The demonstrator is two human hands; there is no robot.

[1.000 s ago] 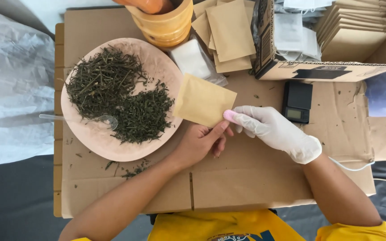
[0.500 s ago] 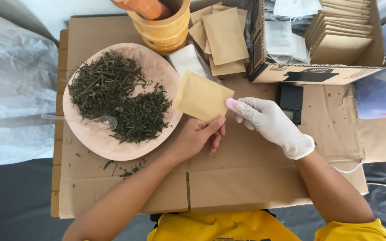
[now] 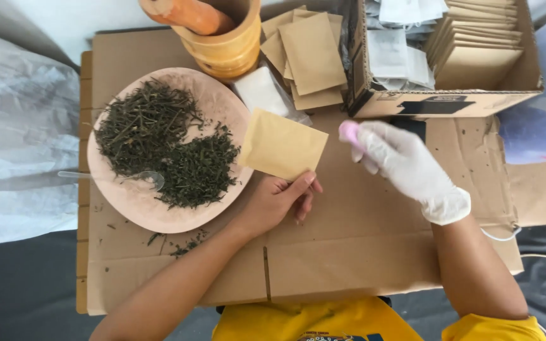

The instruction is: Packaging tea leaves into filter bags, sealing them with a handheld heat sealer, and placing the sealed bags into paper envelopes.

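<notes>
- Head view: the left hand (image 3: pixel 277 201) is bare and holds a tan paper pouch (image 3: pixel 282 145) by its lower edge, the fingers (image 3: pixel 303 186) closed on that edge with the thumb on top.
- The pouch lies flat and slightly tilted, its left corner over the rim of the pink plate (image 3: pixel 222 101), its right corner pointing toward the gloved hand.
- The right hand (image 3: pixel 406 165) wears a white glove and is blurred; it hangs above the bench (image 3: pixel 349 252) just right of the pouch, not touching it.
- Its fingers are loosely curled and hold nothing that I can make out; one fingertip (image 3: pixel 349 131) shows pink.
- The plate carries a heap of dried green herbs (image 3: pixel 165 145), with a clear plastic spoon (image 3: pixel 112 178) lying across its lower left rim, the bowl of the spoon in the herbs.
- A few herb crumbs (image 3: pixel 184 243) lie on the cardboard sheet that covers the bench, just below the plate.
- Behind the plate stands a wooden mortar (image 3: pixel 229 44) with an orange pestle (image 3: pixel 188 12) leaning in it.
- Right of the mortar lies a loose pile of tan pouches (image 3: pixel 311 57), and beside it a white sachet (image 3: pixel 261 91) in clear wrap.
- A cardboard box (image 3: pixel 450 101) at the far right holds stacked tan pouches and white sachets.
- A small black scale (image 3: pixel 415 126) sits in front of the box, partly hidden by the gloved hand.
</notes>
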